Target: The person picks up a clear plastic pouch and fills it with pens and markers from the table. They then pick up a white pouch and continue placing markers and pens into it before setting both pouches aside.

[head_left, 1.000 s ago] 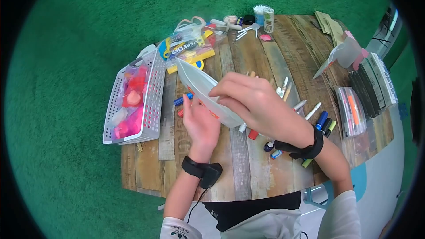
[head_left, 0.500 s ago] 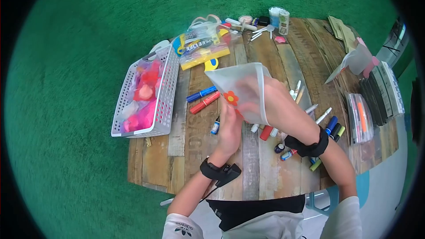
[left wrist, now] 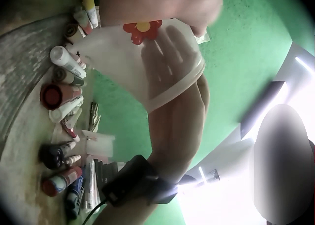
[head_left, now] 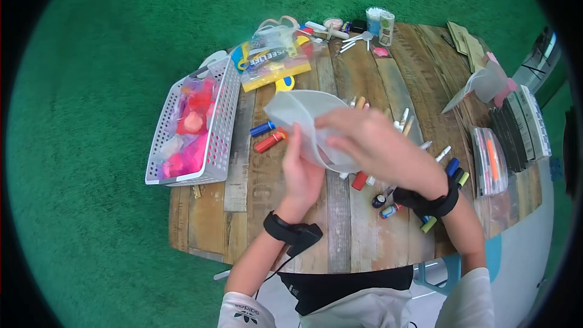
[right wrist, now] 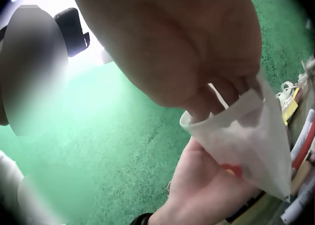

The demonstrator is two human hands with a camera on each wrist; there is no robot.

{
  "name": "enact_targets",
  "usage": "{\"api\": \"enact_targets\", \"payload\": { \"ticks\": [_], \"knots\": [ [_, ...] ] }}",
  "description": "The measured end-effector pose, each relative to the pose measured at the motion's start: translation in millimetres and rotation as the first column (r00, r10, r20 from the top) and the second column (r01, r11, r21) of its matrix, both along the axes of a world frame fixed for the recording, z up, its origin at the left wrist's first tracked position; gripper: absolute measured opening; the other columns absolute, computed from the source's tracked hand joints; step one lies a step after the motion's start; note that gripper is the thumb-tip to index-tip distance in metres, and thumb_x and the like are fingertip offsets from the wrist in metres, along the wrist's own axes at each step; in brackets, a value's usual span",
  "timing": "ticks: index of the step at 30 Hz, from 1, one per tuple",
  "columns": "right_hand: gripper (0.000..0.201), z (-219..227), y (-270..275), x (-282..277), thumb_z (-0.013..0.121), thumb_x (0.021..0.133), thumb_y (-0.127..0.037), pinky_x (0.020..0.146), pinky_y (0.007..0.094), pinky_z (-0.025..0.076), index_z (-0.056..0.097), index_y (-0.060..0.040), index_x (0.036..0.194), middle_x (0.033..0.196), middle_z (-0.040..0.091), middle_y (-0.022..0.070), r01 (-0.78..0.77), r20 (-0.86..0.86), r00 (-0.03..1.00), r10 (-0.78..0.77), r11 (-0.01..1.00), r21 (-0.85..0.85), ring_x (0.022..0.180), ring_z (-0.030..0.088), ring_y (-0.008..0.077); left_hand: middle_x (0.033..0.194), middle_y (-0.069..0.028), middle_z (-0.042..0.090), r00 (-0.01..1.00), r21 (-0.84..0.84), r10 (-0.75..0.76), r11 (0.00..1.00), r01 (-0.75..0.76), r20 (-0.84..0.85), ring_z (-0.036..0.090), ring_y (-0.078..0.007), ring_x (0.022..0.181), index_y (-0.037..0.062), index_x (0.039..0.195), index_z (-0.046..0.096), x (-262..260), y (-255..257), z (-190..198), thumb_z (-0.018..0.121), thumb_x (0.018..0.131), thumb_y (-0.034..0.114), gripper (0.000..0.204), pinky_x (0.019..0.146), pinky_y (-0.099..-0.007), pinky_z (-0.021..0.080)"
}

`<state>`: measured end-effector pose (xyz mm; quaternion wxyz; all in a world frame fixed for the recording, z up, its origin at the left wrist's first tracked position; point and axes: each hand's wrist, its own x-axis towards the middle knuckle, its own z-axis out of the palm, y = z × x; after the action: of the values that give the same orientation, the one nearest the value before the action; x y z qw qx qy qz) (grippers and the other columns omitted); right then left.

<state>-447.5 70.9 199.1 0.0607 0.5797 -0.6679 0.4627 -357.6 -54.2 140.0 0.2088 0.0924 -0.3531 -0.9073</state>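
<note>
A translucent white pouch [head_left: 303, 109] with a red flower print is held up over the table. My left hand [head_left: 303, 176] grips it from below, thumb on the near side and the other fingers hidden behind it. My right hand [head_left: 388, 146] reaches into its mouth from the right. Through the thin wall in the left wrist view, the straight, spread fingers of the right hand show inside the pouch [left wrist: 108, 45]. Beyond the left thumb lie a red marker [head_left: 270, 142] and a blue marker [head_left: 262, 129].
A white perforated basket [head_left: 221, 136] of pink and red packets stands at the left. Behind the hands are a yellow-edged clear bag [head_left: 276, 73] and a tub of cotton swabs [head_left: 379, 24]. Several markers spread under the right forearm. At the right sits a pen pouch [head_left: 490, 164].
My right hand has gone from the pouch's edge into its mouth, deep at half a second ago, and has since drawn partly back. The pouch has tipped, turning its flower away from the head view.
</note>
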Motion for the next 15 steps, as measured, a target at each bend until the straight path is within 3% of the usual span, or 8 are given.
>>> {"api": "enact_targets", "payload": {
  "ticks": [1,4,6,7,9,10,12,15],
  "knots": [
    [0.016,9.6,3.6,-4.2,0.060,0.085,-0.006,0.074,0.0436,0.049,0.059,0.0083,0.092,0.092,0.063,0.0224,0.006,0.001,1.000,-0.006,1.000,0.008,0.087,0.063,0.0390,0.132,-0.0092,0.055,1.000,0.008,-0.006,1.000,0.006,0.001,0.052,-0.0252,0.123,0.0089,0.136,0.045,-1.4,-2.4,2.0,0.045,0.101,0.042,0.048,0.106,-0.0430,0.038],
    [0.014,37.6,15.1,-17.9,0.060,0.086,-0.008,0.075,0.0429,0.049,0.060,0.0054,0.091,0.091,0.065,0.0215,0.117,0.151,0.982,-0.116,0.993,-0.002,0.089,0.063,0.0387,0.132,-0.0119,0.056,0.993,0.276,0.047,0.961,-0.016,-0.109,0.053,-0.0297,0.122,0.0093,0.137,0.045,-3.8,-24.8,5.9,0.047,0.098,0.047,0.054,0.106,-0.0499,0.038],
    [0.013,33.5,21.8,-30.9,0.061,0.086,-0.008,0.075,0.0432,0.049,0.062,0.0027,0.093,0.086,0.065,0.0207,0.198,0.096,0.972,-0.215,0.966,0.164,0.088,0.063,0.0382,0.132,-0.0126,0.056,0.989,0.317,0.026,0.948,0.021,-0.145,0.052,-0.0321,0.122,0.0087,0.137,0.045,-2.5,-41.0,2.0,0.049,0.097,0.048,0.056,0.107,-0.0518,0.038],
    [0.013,24.9,22.6,-36.7,0.061,0.086,-0.008,0.075,0.0432,0.049,0.062,0.0027,0.093,0.086,0.065,0.0207,0.204,0.096,0.970,-0.222,0.965,0.164,0.088,0.063,0.0382,0.132,-0.0133,0.056,0.984,0.349,0.009,0.936,0.055,-0.181,0.052,-0.0346,0.121,0.0080,0.136,0.045,-2.5,-49.0,-0.8,0.050,0.096,0.048,0.058,0.107,-0.0537,0.037],
    [0.013,-5.7,19.4,-48.8,0.066,0.083,-0.005,0.076,0.0410,0.048,0.062,0.0021,0.092,0.088,0.065,0.0174,0.093,-0.076,0.995,-0.070,0.923,0.374,0.087,0.062,0.0359,0.131,-0.0138,0.056,0.982,0.379,0.025,0.924,0.048,-0.186,0.052,-0.0362,0.120,0.0079,0.136,0.046,-3.2,-68.4,-13.6,0.050,0.095,0.048,0.058,0.106,-0.0549,0.037],
    [0.013,-20.5,17.4,-54.5,0.066,0.083,-0.005,0.076,0.0410,0.048,0.062,0.0021,0.092,0.088,0.065,0.0174,0.098,-0.075,0.994,-0.075,0.923,0.373,0.087,0.062,0.0359,0.131,-0.0144,0.056,0.980,0.410,0.048,0.912,0.036,-0.192,0.052,-0.0379,0.119,0.0079,0.136,0.046,-4.1,-71.5,-14.9,0.051,0.094,0.048,0.058,0.105,-0.0562,0.037],
    [0.008,-44.6,13.0,-61.5,0.065,0.081,-0.001,0.075,0.0415,0.047,0.061,0.0008,0.088,0.085,0.063,0.0164,0.023,-0.049,0.999,0.005,0.829,0.559,0.087,0.061,0.0358,0.132,-0.0124,0.056,0.982,0.363,0.042,0.931,0.029,-0.186,0.053,-0.0331,0.119,0.0085,0.135,0.046,-2.9,-69.4,-12.1,0.051,0.094,0.050,0.058,0.102,-0.0511,0.041],
    [0.009,-59.6,11.4,-61.9,0.063,0.080,0.003,0.076,0.0422,0.046,0.062,-0.0007,0.087,0.085,0.061,0.0163,0.144,-0.162,0.984,-0.074,0.870,0.472,0.088,0.061,0.0361,0.130,-0.0083,0.057,0.983,0.287,0.033,0.958,0.021,-0.181,0.055,-0.0254,0.118,0.0096,0.131,0.048,-1.5,-68.6,-11.0,0.053,0.095,0.051,0.055,0.099,-0.0441,0.046]
  ]
}}
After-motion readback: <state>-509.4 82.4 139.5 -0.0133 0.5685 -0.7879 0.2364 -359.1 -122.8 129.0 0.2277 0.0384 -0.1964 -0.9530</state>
